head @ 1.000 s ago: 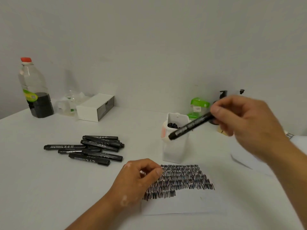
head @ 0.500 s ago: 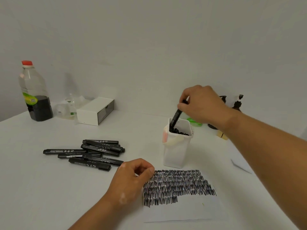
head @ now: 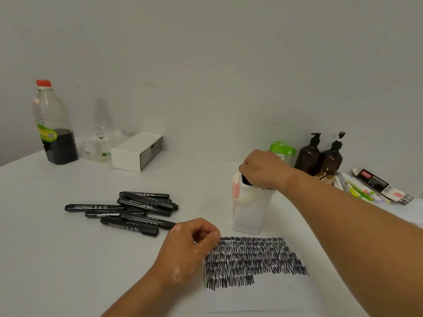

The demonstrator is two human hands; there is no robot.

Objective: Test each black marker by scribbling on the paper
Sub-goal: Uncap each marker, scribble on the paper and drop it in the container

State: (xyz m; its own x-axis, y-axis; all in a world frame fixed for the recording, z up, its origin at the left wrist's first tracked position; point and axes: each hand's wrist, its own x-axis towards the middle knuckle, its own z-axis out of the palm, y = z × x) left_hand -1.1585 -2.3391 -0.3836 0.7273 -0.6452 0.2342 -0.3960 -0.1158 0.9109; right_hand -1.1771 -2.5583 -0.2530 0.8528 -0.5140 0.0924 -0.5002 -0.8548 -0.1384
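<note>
Right now my right hand (head: 265, 171) sits over the white holder (head: 249, 213), fingers curled into its mouth; whether they grasp a marker I cannot tell. My left hand (head: 185, 250), loosely curled and empty, touches the left edge of the paper (head: 256, 298). Black markers (head: 142, 203) lie just beyond those fingers. I'd lift straight up without tipping the holder.

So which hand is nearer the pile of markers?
Left: the left hand sits beside the pile, at the paper; the right hand is farther, atop the white container.
</note>
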